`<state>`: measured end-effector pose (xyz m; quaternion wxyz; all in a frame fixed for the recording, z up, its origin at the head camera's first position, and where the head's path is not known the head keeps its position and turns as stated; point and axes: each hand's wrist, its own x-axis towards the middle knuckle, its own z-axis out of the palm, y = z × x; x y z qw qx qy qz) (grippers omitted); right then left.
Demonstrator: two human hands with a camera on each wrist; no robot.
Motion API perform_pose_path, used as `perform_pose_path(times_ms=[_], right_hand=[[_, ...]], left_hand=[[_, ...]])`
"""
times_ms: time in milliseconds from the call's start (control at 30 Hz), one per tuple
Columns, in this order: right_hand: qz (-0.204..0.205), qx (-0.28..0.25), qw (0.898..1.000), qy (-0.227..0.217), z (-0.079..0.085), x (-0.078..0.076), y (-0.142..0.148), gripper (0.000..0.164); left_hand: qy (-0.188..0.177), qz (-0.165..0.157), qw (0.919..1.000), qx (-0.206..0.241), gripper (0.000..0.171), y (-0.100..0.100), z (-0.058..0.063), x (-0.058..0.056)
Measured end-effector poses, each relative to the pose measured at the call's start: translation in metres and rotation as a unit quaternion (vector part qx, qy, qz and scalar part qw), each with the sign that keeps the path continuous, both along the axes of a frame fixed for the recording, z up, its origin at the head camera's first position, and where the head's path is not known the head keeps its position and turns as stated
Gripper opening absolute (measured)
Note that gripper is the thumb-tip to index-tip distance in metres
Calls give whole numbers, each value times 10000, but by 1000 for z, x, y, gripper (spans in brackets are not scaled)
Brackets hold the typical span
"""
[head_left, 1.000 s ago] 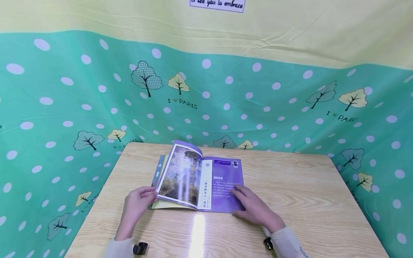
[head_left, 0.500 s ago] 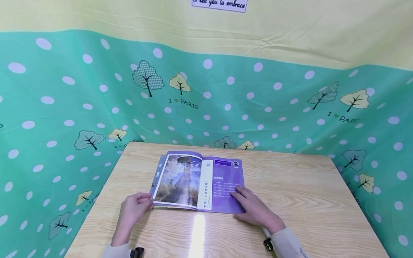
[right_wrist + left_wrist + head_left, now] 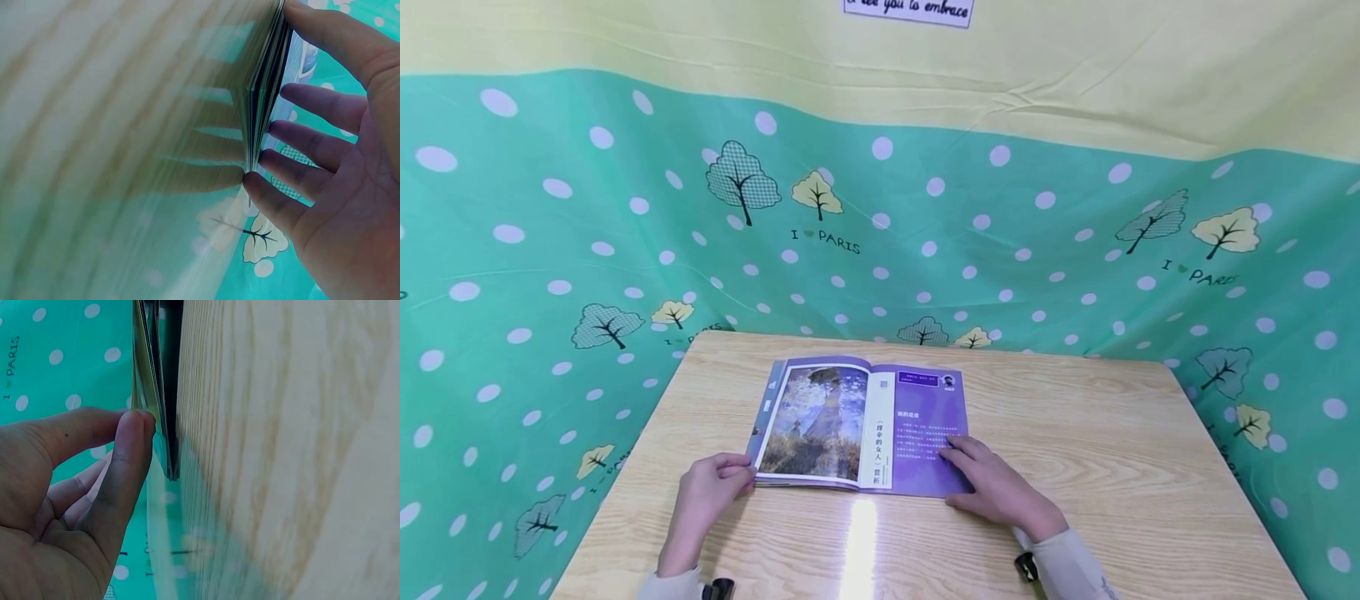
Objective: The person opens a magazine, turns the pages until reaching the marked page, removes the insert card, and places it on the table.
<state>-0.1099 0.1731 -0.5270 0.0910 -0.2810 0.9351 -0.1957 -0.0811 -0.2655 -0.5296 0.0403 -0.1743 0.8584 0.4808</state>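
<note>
With thumb and 1 finger, the left hand (image 3: pixel 707 493) pinches the edge of an open magazine (image 3: pixel 859 425); the right hand (image 3: pixel 998 489), fingers extended, touches its purple page (image 3: pixel 925 408).

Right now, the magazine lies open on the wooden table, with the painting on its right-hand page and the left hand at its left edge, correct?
No: the head view shows the painting on the left-hand page. The magazine does lie open on the wooden table, with the left hand at its left edge.
</note>
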Motion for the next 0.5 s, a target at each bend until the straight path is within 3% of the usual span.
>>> perform_pose_path(times_ms=[200,367,500], right_hand=[[94,-65,9998,-176,4,-2,3,62],[178,-324,9990,-251,9,-5,5,48],[-176,-626,9977,-185,12,-7,7,38]], left_hand=[[-23,19,10000,4,31,1,0,-1],[1,52,10000,8,31,-1,1,-1],[2,36,10000,19,32,-2,2,0]])
